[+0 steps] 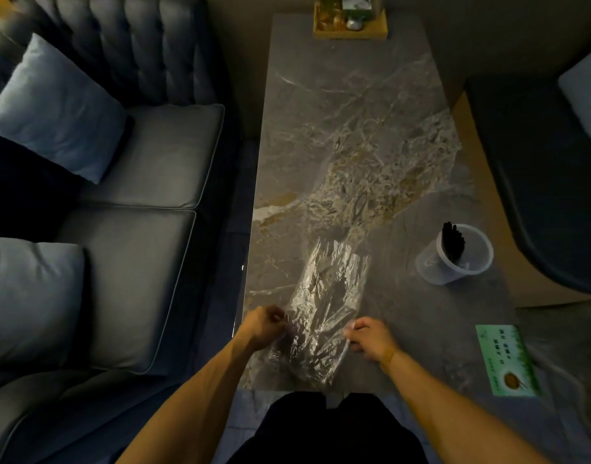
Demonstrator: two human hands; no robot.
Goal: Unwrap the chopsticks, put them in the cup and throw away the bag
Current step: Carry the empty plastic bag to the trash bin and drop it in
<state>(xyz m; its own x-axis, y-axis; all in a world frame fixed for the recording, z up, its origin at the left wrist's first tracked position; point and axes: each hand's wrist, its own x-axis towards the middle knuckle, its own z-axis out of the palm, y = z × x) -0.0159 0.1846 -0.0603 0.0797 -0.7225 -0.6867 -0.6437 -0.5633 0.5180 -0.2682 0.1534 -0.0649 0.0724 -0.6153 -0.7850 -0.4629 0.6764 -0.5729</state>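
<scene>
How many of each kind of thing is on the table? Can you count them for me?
Clear plastic bag: 1
Clear plastic cup with dark chopsticks in it: 1
Green card: 1
Wooden tray at the far end: 1
Total: 4 things. How many chopsticks there are is too dark to count.
</scene>
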